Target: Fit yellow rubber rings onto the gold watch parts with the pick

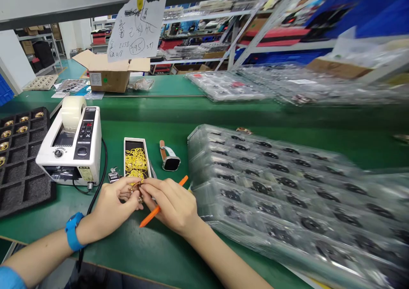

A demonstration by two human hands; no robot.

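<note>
My left hand [112, 203], with a blue wristband [74, 231], is closed in a pinch on a small shiny gold-coloured metal part [139, 199], mostly hidden by the fingers. My right hand [172, 203] has its fingertips at the same part. An orange pen-like stick [150, 217] runs through my right hand, its pointed end toward the table's front edge. Just beyond the fingertips stands a white open box [125, 142] of yellow rings [136, 161]. A small metal tally counter [113, 175] lies left of it, and a smartwatch [171, 163] on its right.
On the left are a white tape dispenser [91, 129] with a black cable [105, 165] and a black foam tray [27, 191] with gold round parts. Stacked clear plastic trays [204, 186] of dark round parts fill the right. A cardboard box [110, 81] and hanging paper [137, 29] are behind.
</note>
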